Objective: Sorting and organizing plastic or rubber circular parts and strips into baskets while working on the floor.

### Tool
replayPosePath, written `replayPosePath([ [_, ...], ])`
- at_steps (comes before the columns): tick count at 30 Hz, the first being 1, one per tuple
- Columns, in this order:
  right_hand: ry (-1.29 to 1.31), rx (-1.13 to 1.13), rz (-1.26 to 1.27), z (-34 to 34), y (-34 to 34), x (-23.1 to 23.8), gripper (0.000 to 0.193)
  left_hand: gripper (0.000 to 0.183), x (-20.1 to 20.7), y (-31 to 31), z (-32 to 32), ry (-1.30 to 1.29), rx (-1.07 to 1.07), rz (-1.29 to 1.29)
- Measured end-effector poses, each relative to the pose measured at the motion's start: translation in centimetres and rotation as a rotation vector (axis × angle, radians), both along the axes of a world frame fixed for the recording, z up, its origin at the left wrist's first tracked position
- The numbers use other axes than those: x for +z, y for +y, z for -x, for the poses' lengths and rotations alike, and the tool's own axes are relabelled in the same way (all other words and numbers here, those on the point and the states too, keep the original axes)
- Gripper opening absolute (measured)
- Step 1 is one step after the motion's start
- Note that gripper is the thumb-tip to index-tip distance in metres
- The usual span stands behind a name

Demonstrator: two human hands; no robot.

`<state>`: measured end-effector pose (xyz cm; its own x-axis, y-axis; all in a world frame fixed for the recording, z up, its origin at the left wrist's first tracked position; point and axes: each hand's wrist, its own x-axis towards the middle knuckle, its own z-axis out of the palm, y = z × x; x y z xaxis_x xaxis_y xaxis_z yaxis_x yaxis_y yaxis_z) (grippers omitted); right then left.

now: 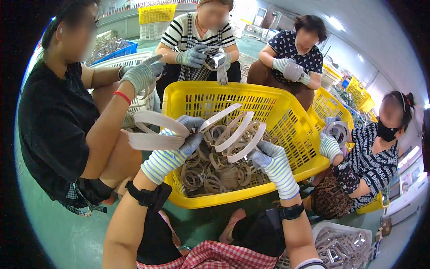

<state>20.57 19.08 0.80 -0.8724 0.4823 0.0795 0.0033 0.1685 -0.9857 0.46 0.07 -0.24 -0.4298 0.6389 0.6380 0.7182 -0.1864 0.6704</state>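
My left hand [179, 143], in a striped glove with grey fingers, is closed around a stack of pale curved bands [156, 142], whose rounded ends stick out to the left. My right hand [271, 161], gloved the same way, pinches the lower end of a loose spread of pale bands [235, 134]. These bands fan out between my two hands, above a yellow slotted basket [244, 196]. Inside the basket lies a heap of similar looped bands [219, 172], partly hidden by my hands. What the bands are exactly cannot be made out.
Around the basket sit co-workers in gloves, handling similar bands: one at the left, two at the far side, one at the right. A white crate [331, 226] of clear and pale pieces stands at the lower right. A blue crate [118, 53] is at the back left.
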Motion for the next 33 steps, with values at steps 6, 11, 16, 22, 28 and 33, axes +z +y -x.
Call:
replayPosePath([
  [6, -0.033, 0.009, 0.011, 0.0, -0.5, 0.3, 0.039, 0.025, 0.8, -0.4, -0.7, 0.151, 0.054, -0.076],
  [11, -0.022, 0.044, 0.023, -0.3, -0.2, 0.0, 0.042, 0.026, -0.3, -0.4, 0.4, -0.008, 0.063, -0.067],
  [16, -0.025, -0.019, 0.028, -0.6, -0.2, 0.4, 0.042, 0.028, 1.0, -0.5, -1.0, 0.037, -0.009, 0.082],
  [22, 0.012, -0.017, 0.034, -0.6, -0.5, 0.2, 0.044, 0.027, 1.3, -0.7, -1.6, -0.212, -0.088, 0.073],
  [28, -0.005, -0.002, 0.053, -0.7, -0.7, 0.8, 0.044, 0.028, 1.5, -0.9, -1.6, -0.234, -0.136, 0.069],
  [33, -0.027, 0.010, 0.054, -0.9, -0.5, 0.8, 0.046, 0.030, 1.5, -1.1, -1.7, -0.274, -0.222, 0.122],
])
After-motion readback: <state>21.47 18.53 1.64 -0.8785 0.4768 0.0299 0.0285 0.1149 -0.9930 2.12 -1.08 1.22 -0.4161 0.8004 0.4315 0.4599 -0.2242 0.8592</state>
